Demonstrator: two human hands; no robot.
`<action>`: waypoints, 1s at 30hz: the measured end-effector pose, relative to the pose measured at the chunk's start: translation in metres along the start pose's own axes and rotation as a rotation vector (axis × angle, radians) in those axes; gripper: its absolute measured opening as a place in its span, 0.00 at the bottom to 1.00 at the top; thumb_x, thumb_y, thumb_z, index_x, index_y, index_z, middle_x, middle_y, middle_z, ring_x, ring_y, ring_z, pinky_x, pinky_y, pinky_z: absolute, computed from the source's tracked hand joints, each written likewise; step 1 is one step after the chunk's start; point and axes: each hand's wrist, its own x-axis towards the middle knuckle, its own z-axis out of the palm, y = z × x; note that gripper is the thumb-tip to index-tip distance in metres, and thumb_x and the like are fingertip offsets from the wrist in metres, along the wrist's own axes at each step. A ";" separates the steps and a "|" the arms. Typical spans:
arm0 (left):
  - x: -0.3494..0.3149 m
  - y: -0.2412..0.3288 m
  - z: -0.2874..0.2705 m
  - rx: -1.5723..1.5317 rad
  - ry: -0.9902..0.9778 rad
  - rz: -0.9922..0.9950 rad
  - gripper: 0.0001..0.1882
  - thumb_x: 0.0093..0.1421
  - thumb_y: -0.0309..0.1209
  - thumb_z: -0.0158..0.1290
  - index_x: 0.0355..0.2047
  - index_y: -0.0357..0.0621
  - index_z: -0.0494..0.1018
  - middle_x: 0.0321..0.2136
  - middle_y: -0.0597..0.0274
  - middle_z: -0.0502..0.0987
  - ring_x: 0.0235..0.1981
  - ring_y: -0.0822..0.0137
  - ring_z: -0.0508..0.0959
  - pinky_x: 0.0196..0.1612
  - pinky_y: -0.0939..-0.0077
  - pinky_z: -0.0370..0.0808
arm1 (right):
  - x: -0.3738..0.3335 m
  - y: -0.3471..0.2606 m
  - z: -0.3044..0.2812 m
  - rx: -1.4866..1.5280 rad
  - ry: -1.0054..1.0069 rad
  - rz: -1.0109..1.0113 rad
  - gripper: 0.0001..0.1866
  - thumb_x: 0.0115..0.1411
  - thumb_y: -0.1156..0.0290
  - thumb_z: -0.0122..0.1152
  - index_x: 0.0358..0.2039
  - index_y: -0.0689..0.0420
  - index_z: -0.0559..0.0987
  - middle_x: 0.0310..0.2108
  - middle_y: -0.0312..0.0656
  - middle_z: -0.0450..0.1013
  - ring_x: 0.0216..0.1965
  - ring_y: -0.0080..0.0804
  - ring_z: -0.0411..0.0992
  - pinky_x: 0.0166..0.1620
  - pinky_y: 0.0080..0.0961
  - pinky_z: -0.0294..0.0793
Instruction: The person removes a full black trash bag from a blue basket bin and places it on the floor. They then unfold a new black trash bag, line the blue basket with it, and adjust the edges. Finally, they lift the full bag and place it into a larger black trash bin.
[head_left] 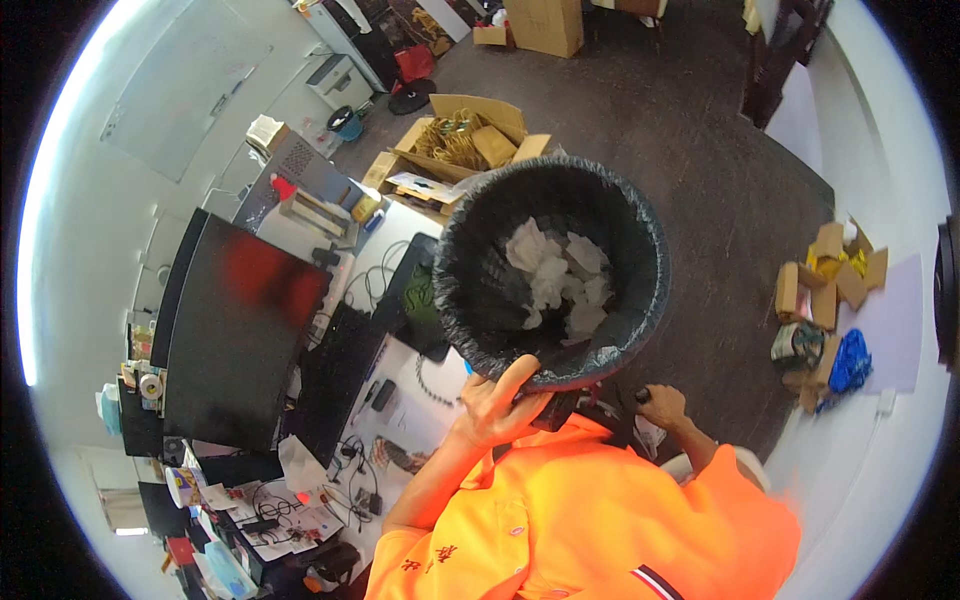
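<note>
In the head view, a black waste bin (552, 270) lined with a dark plastic bag is seen from above, held up in front of the chest over the dark floor (700, 150). Crumpled white tissues (558, 280) lie inside it, gathered toward the middle and right of the bottom.

The left hand (497, 400) is pressed against the near rim of the bin, its fingers curled onto the edge and the thumb raised along the outside wall, so it is clamped on the bin.

The right hand (662, 405) is seen lower and to the right, just beside the bin's underside, closed into a fist around something small and dark; what that is cannot be told.

An orange shirt (600, 520) fills the lower middle of the picture.

To the left, a desk (400, 400) is crowded with a dark monitor (235, 335), a keyboard (335, 385), cables and small items.

Beyond the bin, an open cardboard box (465, 140) stands on the floor. More cardboard pieces (830, 275) and a blue bag (850, 362) lie well apart on the right.
</note>
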 end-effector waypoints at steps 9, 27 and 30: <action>0.059 -0.064 0.117 -0.015 -0.128 -0.127 0.18 0.31 0.34 0.57 0.28 0.45 0.76 0.40 0.55 0.74 0.20 0.68 0.75 0.24 0.76 0.67 | 0.127 0.088 -0.146 0.461 0.417 0.072 0.11 0.45 0.66 0.62 0.26 0.60 0.79 0.21 0.44 0.75 0.26 0.32 0.75 0.31 0.29 0.71; 0.263 -0.170 0.405 0.113 -0.367 -0.384 0.26 0.28 0.37 0.64 0.34 0.52 0.75 0.42 0.60 0.70 0.26 0.62 0.76 0.27 0.66 0.70 | 0.346 0.294 -0.348 0.723 0.480 0.083 0.11 0.41 0.71 0.65 0.26 0.63 0.80 0.22 0.36 0.75 0.26 0.23 0.72 0.34 0.24 0.71; 0.293 -0.197 0.433 0.115 -0.307 -0.407 0.26 0.28 0.38 0.64 0.34 0.51 0.75 0.43 0.60 0.70 0.24 0.61 0.76 0.26 0.66 0.70 | 0.396 0.312 -0.388 0.687 0.486 0.103 0.10 0.41 0.72 0.65 0.25 0.62 0.80 0.22 0.34 0.74 0.26 0.22 0.71 0.33 0.22 0.70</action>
